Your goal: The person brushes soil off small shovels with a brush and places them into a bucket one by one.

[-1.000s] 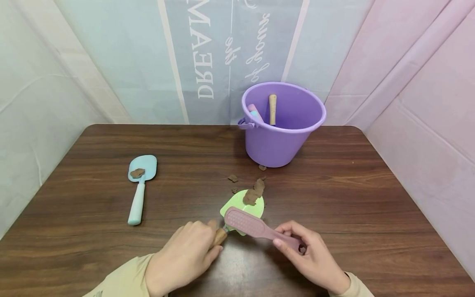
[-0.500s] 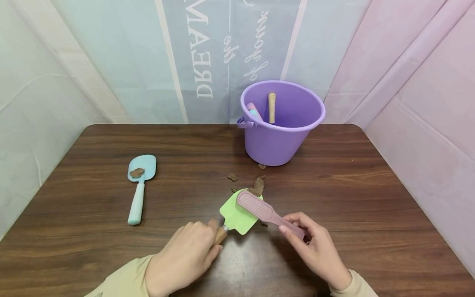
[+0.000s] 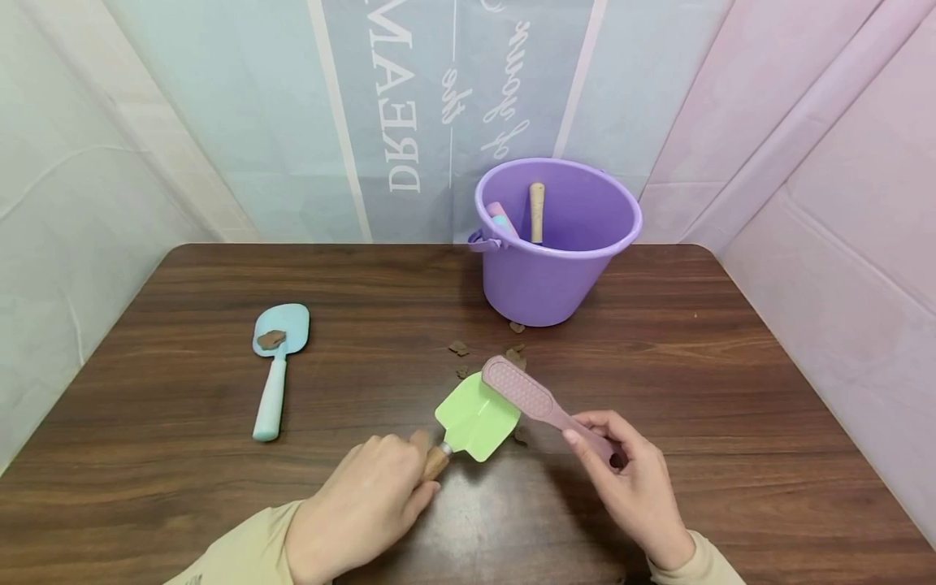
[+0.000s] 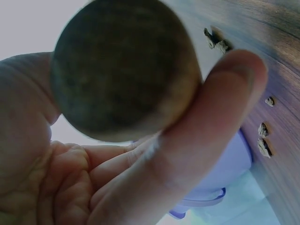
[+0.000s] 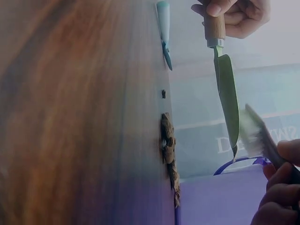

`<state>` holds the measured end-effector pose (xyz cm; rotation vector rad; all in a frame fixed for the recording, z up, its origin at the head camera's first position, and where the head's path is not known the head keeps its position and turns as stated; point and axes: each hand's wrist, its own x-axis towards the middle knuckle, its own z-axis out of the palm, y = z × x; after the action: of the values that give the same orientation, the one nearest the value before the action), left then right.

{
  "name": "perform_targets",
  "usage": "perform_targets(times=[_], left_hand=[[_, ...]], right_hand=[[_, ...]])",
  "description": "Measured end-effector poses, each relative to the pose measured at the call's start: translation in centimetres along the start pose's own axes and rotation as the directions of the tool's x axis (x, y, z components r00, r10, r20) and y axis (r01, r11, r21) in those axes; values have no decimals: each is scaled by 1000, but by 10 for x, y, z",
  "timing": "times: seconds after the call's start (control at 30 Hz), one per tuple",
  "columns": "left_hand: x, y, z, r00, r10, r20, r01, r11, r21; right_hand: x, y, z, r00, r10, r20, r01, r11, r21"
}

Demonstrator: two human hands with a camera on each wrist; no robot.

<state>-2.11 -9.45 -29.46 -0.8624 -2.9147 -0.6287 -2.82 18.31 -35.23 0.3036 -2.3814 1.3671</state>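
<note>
My left hand (image 3: 366,496) grips the wooden handle (image 4: 126,70) of a light green hand trowel (image 3: 475,418). In the right wrist view the trowel's blade (image 5: 227,93) is raised off the table, edge-on to the camera. My right hand (image 3: 632,487) holds a pink brush (image 3: 521,392) by its handle, back upward, its head overlapping the blade's right edge. Pale bristles (image 5: 251,133) face the blade in the right wrist view, blurred. Brown crumbly clumps (image 5: 168,145) lie on the table below; in the head view the brush partly hides them. The blade's visible face shows no clump.
A purple bucket (image 3: 537,288) stands at the back with a wooden handle (image 3: 537,213) and a pink-and-blue handle inside. At left lies a light blue trowel (image 3: 292,321) bearing a brown clump (image 3: 272,340). Small brown bits (image 3: 458,348) are scattered before the bucket.
The brush has swept up and to the right across the green blade, and the brown clump has left it. My right hand moved right with the brush; my left hand stayed nearly still.
</note>
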Motion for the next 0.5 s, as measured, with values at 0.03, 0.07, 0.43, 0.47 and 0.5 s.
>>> perform_targets(times=[0.03,0.07,0.43,0.47,0.5], left_hand=[[0,0,0,1000,2,2,-2,1000,-4],[0,0,0,1000,1,6,-1,1000,-7],[-3,-3,0,1000,-15,15,15,1000,-14],[-3,-3,0,1000,-15,16,15,1000,-20],[-3,-4,0,1000,-14,16,15,1000,-24]], right_hand=[[1,0,-1,1000,7,-15,-7,1000,-2],[2,0,-2,999,14,-30,-14,1000,-6],[3,3,-2,995,66,-79,-65,998,20],[3,3,-2,996,57,-64,-55,998,30],[2,3,-2,998,43,-34,-42,998,38]])
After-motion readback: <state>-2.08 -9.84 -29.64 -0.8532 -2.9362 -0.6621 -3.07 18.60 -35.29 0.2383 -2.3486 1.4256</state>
